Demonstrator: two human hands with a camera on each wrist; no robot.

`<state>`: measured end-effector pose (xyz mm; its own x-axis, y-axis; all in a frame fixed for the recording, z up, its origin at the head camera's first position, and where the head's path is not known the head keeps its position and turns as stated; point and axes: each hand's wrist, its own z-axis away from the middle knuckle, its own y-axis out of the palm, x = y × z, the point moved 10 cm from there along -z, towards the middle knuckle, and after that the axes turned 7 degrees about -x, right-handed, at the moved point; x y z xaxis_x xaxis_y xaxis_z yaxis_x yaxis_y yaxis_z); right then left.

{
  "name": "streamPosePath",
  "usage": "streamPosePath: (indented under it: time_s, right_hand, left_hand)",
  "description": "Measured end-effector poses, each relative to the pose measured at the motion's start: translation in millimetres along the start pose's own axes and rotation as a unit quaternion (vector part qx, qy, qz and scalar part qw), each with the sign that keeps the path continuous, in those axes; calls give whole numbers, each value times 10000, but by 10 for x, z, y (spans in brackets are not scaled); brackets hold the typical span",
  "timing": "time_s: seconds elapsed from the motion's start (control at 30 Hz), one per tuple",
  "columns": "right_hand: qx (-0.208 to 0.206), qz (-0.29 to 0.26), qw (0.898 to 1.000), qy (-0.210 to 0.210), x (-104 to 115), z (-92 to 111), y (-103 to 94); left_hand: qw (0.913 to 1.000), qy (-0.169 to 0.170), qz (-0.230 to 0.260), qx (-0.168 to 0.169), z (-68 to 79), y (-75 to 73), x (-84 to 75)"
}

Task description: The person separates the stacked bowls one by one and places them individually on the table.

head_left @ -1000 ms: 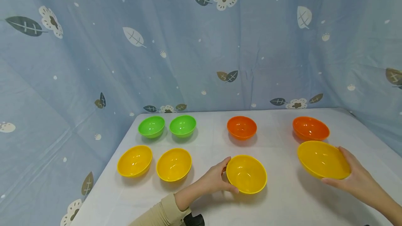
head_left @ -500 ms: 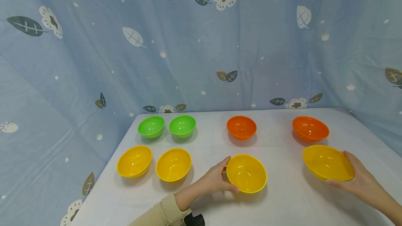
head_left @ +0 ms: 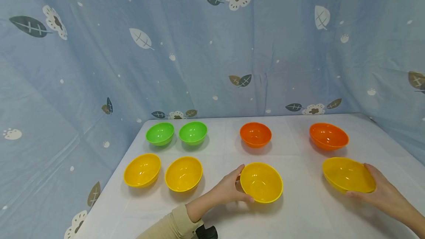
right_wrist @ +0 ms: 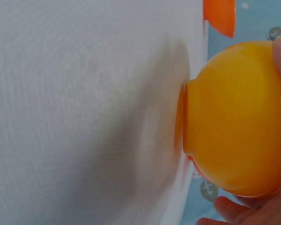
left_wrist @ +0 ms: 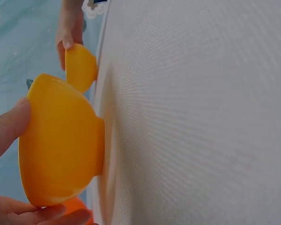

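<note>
My left hand (head_left: 230,187) holds a yellow bowl (head_left: 261,182) by its left side, thumb at the near rim and fingers at the far side. In the left wrist view this bowl (left_wrist: 61,140) has its foot close over the white cloth. On the right, my right hand (head_left: 378,187) grips another yellow bowl (head_left: 348,175) by its right side, thumb toward the front. The right wrist view shows that bowl's foot (right_wrist: 189,117) right at the cloth, with a shadow beside it. Behind it sits an orange bowl (head_left: 328,136), and a second orange bowl (head_left: 255,135) stands behind the left-hand bowl.
Two more yellow bowls, one outer (head_left: 142,170) and one inner (head_left: 184,174), stand left of my left hand. Behind them are two green bowls, a left one (head_left: 160,134) and a right one (head_left: 193,133). A blue patterned curtain (head_left: 212,47) borders the white-covered table (head_left: 299,217).
My right hand has lowered its yellow bowl toward the table, moving slightly right and nearer, and the bowl is more level. The left hand and its bowl have hardly moved.
</note>
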<state>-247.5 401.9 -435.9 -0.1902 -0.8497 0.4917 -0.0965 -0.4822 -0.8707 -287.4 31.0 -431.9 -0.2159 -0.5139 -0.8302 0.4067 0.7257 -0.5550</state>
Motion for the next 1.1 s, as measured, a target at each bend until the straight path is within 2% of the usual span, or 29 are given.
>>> streamPosePath:
  time_s: [0.37, 0.6, 1.1]
  right_hand:
    - [243, -51, 9994, -258, -40, -15, 46]
    - [204, 199, 9970, -725, -12, -1, 44]
    - [149, 418, 9946, -940, -26, 7, 16]
  left_hand:
    - [10000, 7, 0, -10, -7, -6, -13]
    - [9999, -57, 85, -26, -7, -8, -7]
    - [9997, -30, 175, -174, -28, 0, 17]
